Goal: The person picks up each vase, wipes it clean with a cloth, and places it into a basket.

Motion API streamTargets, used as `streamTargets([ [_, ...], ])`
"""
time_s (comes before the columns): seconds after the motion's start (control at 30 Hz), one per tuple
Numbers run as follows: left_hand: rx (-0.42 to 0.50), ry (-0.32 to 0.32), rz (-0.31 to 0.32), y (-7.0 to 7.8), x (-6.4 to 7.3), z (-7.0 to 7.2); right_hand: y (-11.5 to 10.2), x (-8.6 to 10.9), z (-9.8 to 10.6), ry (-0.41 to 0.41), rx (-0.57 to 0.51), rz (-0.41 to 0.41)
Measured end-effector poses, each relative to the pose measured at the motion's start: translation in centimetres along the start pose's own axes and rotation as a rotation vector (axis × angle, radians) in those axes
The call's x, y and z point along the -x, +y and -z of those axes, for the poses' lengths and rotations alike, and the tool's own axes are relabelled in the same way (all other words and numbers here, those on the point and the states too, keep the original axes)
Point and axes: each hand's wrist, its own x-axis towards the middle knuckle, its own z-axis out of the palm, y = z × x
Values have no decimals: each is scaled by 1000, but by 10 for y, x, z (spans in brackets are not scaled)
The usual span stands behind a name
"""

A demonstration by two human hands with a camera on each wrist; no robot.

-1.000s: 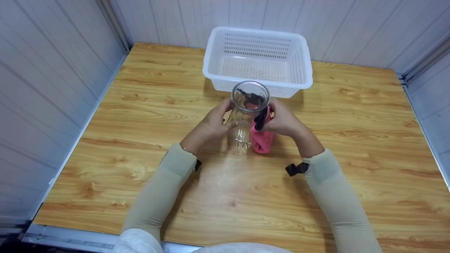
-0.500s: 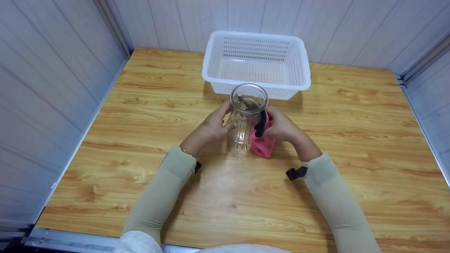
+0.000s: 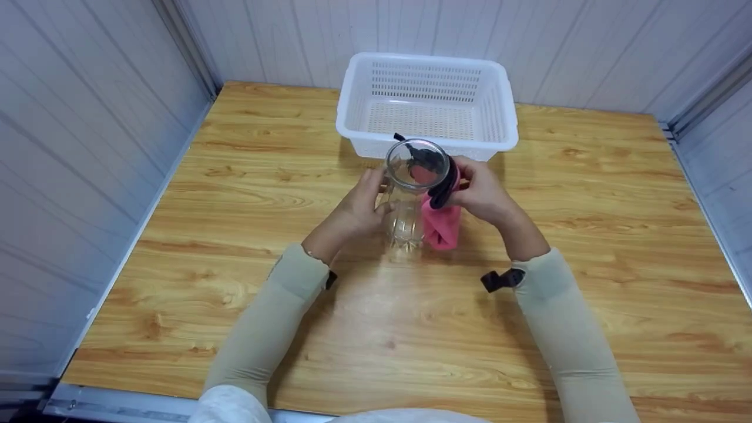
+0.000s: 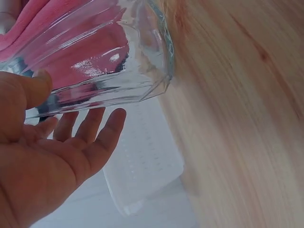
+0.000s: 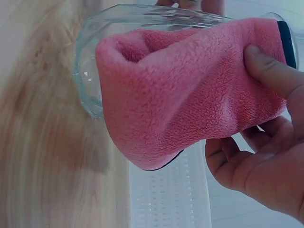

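Observation:
A tall clear glass vase (image 3: 405,226) stands over the middle of the table, its round mouth tipped toward the basket. My left hand (image 3: 355,208) holds its left side, thumb on the near face and fingers along the far side. On the opposite side, my right hand (image 3: 484,191) pinches a pink cloth (image 3: 442,226) with dark edging against the glass. The right wrist view shows the fluffy cloth (image 5: 190,85) draped along the vase, thumb on top and fingers beneath. Through the glass, pink shows in the left wrist view, close to the left thumb (image 4: 38,88).
Behind the vase, a white perforated plastic basket (image 3: 346,100) stands near the back wall. Pale panel walls (image 3: 106,147) enclose the wood-grain table (image 3: 235,247) at the back and sides. A metal edge (image 3: 123,405) runs along the front.
The right hand and cloth dipped slightly toward me, then moved back up along the glass toward its rim. Dark edging now shows past the mouth. The left hand keeps its hold on the vase.

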Motion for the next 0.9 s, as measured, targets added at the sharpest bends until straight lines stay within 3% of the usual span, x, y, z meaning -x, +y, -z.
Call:
streamTargets([
  [0.13,82,5,18,-2,-1,-1,9,-3,-1,36,-83,-29],
  [0.27,93,1,56,-1,-1,1,10,-2,-3,59,-105,-69],
  [0.47,66,11,71,0,0,1,25,-3,-2,35,44,-60],
  [0.63,38,7,81,0,1,2,38,1,-6,1,178,-112],
  [0.77,48,8,88,-1,0,3,45,3,-9,-9,236,-145],
  [0.9,53,-7,76,-2,0,4,43,3,-8,-14,278,-113],
])
